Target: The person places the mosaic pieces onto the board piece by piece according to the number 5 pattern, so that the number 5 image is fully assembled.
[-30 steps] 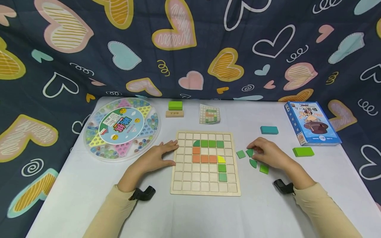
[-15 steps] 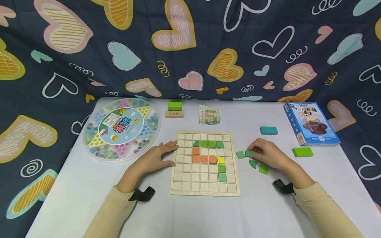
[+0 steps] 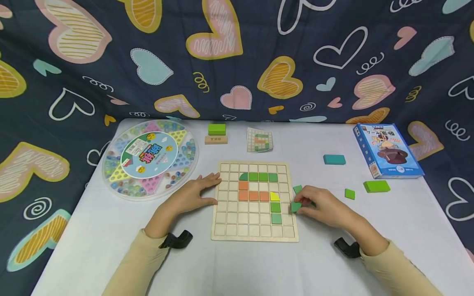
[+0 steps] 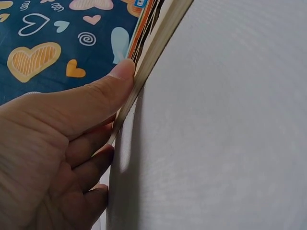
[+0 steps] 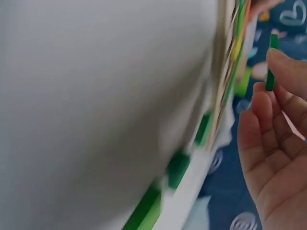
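Note:
At the left edge of the wooden grid board (image 3: pixel 228 229), my left hand (image 3: pixel 192 194) rests with fingers spread and relaxed. In the left wrist view the thumb (image 4: pixel 115 79) and fingertips touch the board's side. My right hand (image 3: pixel 320 205) pinches a small green tile (image 3: pixel 296 206) between thumb and fingers over the board's right edge; the right wrist view has this tile edge-on. Another green tile (image 3: pixel 297 189) lies just beyond the fingers, partly covered. Dark green showing under the hand is mostly hidden. On the board, green, orange (image 3: pixel 253 196) and yellow (image 3: pixel 274 196) tiles form a bent line.
A pattern card (image 3: pixel 260 140) lies behind the board. To the left is a round marble game (image 3: pixel 149 160). A light green tile (image 3: pixel 349 193), teal block (image 3: pixel 334 159), green block (image 3: pixel 376 186) and blue box (image 3: pixel 390 151) are on the right.
The right hand has slid a green tile leftward, then carried one left and nearer to the board's edge. A light green tile now shows behind it. The left hand stays put.

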The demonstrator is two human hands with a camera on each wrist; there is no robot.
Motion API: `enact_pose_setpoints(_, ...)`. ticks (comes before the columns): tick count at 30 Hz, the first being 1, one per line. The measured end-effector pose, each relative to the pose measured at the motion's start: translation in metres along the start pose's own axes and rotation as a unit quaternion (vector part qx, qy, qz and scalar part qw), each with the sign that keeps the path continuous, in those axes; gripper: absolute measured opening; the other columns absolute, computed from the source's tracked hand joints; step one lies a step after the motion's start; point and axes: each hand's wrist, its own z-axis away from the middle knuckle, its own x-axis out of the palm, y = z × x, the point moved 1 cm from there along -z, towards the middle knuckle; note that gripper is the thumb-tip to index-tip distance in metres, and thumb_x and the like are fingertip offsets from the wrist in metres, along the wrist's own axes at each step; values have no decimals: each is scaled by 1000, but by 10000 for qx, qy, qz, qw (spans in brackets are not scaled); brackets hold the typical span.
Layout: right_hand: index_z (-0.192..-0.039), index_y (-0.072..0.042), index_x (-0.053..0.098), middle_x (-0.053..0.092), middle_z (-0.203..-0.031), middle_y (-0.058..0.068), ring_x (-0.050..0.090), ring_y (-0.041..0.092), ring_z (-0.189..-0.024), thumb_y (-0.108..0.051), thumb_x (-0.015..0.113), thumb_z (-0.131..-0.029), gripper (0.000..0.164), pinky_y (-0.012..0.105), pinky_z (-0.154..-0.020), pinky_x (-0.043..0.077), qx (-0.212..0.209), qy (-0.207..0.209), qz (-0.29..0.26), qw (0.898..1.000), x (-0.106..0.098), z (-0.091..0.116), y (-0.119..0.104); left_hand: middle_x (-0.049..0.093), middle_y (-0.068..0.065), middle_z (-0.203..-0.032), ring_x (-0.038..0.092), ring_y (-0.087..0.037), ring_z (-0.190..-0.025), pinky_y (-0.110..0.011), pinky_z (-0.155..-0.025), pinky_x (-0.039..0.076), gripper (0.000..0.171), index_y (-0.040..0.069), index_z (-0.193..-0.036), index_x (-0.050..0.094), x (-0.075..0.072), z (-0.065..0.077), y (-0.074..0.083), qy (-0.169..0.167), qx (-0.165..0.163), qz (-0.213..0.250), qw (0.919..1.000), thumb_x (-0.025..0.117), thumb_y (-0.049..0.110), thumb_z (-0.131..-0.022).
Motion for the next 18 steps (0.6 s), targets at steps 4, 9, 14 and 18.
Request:
enact_pose_setpoints(4, -98, -18, 64, 60, -91, -12, 54, 2, -80, -15, 76, -80, 22, 21, -69, 51, -309, -243, -51, 9992, 12, 2, -19, 35, -5, -151, 31, -24, -141, -46, -118, 22, 68, 5, -138, 49, 0, -1, 0, -15, -15, 0, 10000, 75, 31, -80)
enact_pose_setpoints(9, -96, -19, 65, 58, -88, -13, 51, 3, -77, -16, 74, -81, 19, 17, -66, 48, -477, -519, -119, 9974, 26, 3, -34, 36, -5, -150, 32, -24, -140, -46, -118, 23, 68, 5, -138, 49, 0, -1, -1, 6, 12, -25, 10000, 74, 32, -80)
enact_pose_setpoints(14, -94, -16, 67, 60, -90, -11, 50, 1, -77, -14, 74, -81, 14, 16, -66, 49, -651, -503, 290, 9962, 37, 4, -41, 36, -5, -151, 32, -23, -140, -46, -118, 22, 68, 5, -138, 49, 0, 0, -1, -6, 15, 6, 10000, 74, 32, -80)
enact_pose_setpoints(18, -92, -13, 69, 60, -90, -9, 51, 0, -78, -11, 74, -80, 14, 17, -67, 51, -964, -269, 787, 9919, 41, 4, -45, 35, -4, -151, 31, -23, -141, -46, -118, 22, 68, 6, -138, 49, 0, -1, -1, -5, -14, 35, 10000, 74, 32, -80)
